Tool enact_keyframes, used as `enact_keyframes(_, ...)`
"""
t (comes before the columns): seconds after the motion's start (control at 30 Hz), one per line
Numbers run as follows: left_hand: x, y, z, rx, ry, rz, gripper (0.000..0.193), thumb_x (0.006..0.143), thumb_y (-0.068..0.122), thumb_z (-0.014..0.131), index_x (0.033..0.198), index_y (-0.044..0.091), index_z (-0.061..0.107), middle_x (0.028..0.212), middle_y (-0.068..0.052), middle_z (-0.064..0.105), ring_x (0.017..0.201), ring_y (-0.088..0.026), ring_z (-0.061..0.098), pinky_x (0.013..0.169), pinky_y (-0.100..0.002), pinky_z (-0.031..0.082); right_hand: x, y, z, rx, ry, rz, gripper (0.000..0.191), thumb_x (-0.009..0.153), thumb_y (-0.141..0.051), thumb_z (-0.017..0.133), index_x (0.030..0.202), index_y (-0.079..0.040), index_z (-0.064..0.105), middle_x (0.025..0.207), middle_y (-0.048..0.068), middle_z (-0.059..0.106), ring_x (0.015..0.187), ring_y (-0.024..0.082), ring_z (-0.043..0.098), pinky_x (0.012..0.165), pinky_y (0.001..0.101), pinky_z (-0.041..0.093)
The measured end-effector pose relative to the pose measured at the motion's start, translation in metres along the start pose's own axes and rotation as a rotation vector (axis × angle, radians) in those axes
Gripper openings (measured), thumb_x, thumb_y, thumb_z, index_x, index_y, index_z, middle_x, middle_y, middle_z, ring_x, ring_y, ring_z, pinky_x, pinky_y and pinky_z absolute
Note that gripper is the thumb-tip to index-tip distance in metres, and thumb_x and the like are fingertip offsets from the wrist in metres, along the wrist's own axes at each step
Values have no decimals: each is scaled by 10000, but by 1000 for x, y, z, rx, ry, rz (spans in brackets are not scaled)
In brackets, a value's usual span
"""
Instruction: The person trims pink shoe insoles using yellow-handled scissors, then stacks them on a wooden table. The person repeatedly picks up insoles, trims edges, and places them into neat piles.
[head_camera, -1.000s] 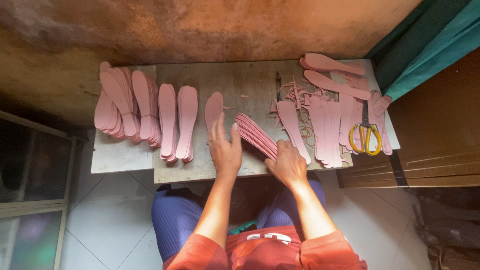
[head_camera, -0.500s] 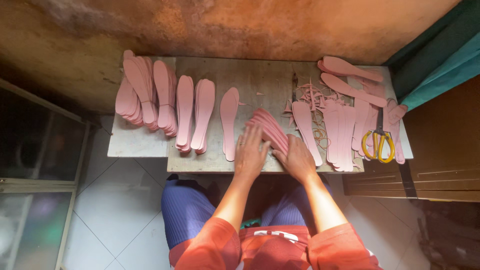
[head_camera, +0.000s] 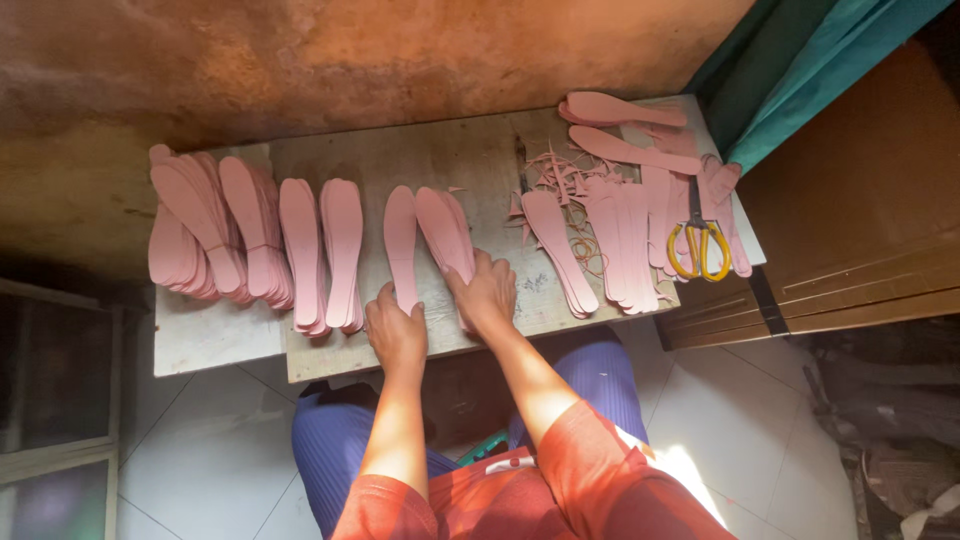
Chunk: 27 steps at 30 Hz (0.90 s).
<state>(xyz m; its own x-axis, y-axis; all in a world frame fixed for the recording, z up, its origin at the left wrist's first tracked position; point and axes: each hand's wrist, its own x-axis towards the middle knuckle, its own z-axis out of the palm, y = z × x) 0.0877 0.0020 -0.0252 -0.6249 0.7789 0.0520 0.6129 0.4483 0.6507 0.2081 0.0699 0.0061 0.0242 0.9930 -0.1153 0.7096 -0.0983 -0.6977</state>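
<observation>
Fanned pink insole stack (head_camera: 447, 232), shifted leftward beside single insole (head_camera: 400, 247); right hand (head_camera: 487, 292) flat atop, left hand (head_camera: 395, 330) splayed, gripping nothing.

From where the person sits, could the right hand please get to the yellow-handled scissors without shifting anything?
Probably yes. The scissors lie uncovered on top of the pink insole pieces at the table's right end, and nothing stands between them and the right hand, which now rests on a stack of insoles.
</observation>
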Motion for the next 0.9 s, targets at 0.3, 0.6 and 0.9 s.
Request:
enact_keyframes(0.3, 0, 1, -16, -35, -169, -255, 380, 915, 404, 691, 1177, 131, 731, 1075, -151, 764, 1037, -373, 699, 931, -476, 523, 16, 10, -21, -53, -76, 44, 818, 835, -672, 601, 1444, -126, 561, 1309, 221, 610, 1238, 402, 556, 1060, 504, 414)
enact_keyframes(0.6, -20, 16, -17, -166, -145, -258, 419, 954, 371, 604, 1288, 120, 641, 1088, -201, 740, 1047, -431, 679, 910, -513, 509, 7, -16, -23, -230, -147, 128, 890, 725, -650, 751, 1359, -60, 547, 1279, 206, 584, 1224, 400, 544, 1012, 507, 438)
enact_keyframes(0.9, -14, 2, -12, -216, -112, -246, 387, 952, 378, 606, 1230, 121, 684, 1109, -201, 742, 1078, -395, 691, 935, -478, 518, 29, -4, -6, -380, -68, -22, 395, 705, -259, 849, 1011, -30, 749, 1030, 204, 744, 993, 394, 723, 863, 459, 578)
